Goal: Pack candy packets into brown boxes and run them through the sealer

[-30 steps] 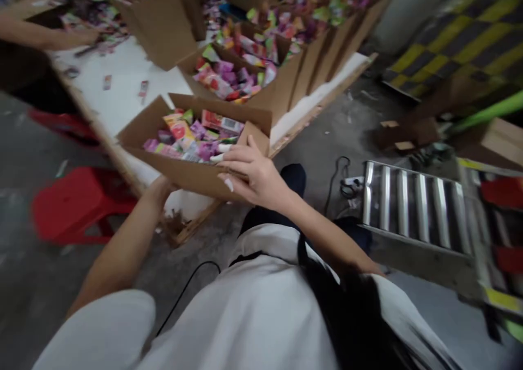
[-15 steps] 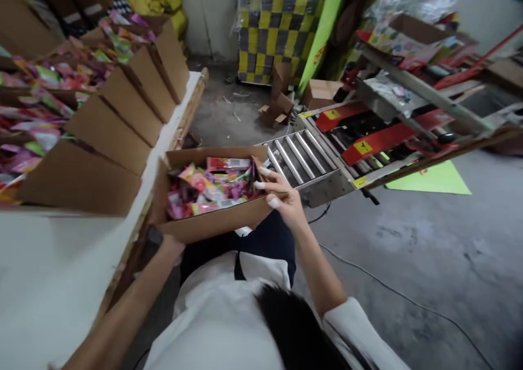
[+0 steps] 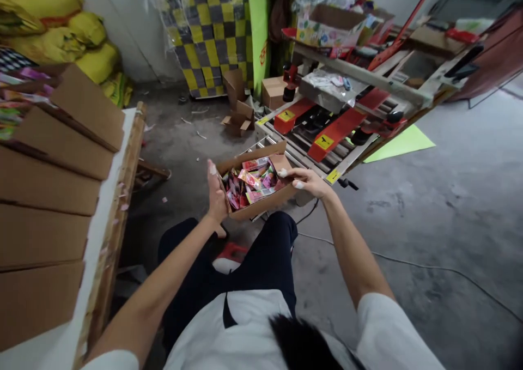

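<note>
An open cardboard box (image 3: pixel 261 204) filled with small colourful candy packets (image 3: pixel 250 180) is held in front of my body, over the near end of a roller conveyor (image 3: pixel 291 155). My left hand (image 3: pixel 217 195) presses against the box's left end, thumb up along the wall and fingers partly hidden beneath. At the opposite end, my right hand (image 3: pixel 308 183) grips the right wall and flap, with white coverings on its fingertips. The box tilts slightly, its right end higher in view.
On the left, several cardboard boxes (image 3: pixel 53 223) stand on a white table (image 3: pixel 81 299) with a wooden edge. A taping machine with red belts (image 3: pixel 337 135) sits on the conveyor at the right. A cable (image 3: pixel 408 264) crosses the floor. Yellow sacks (image 3: pixel 53 32) lie behind.
The box has moved away from the white table towards the roller conveyor, carried by both hands. My view has turned to the right.
</note>
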`<act>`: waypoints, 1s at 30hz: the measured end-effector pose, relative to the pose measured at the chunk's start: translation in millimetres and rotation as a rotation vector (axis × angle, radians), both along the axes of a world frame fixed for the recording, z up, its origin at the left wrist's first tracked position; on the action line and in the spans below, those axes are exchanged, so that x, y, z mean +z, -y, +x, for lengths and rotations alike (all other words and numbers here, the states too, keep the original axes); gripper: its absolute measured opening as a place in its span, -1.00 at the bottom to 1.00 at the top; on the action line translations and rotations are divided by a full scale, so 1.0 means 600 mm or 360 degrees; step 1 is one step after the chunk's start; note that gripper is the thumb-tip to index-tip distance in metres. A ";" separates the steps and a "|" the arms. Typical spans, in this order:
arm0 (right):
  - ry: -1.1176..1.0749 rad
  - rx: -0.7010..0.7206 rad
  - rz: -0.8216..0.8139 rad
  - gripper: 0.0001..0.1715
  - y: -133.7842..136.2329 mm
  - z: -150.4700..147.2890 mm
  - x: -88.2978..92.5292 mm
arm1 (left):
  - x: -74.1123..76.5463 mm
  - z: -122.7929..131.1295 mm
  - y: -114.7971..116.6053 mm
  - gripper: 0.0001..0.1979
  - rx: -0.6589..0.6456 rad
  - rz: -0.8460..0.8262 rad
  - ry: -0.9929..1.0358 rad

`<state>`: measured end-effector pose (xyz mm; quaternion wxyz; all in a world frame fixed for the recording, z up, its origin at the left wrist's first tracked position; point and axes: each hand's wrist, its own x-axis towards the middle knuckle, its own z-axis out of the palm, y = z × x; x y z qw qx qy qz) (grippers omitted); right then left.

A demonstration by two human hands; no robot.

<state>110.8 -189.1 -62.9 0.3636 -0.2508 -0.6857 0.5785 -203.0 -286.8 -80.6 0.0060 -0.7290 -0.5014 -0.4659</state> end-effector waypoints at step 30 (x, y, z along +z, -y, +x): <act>0.0893 -0.1368 0.0698 -0.34 -0.014 -0.111 -0.009 | 0.097 0.052 0.005 -0.51 0.0296 -0.0655 -0.1041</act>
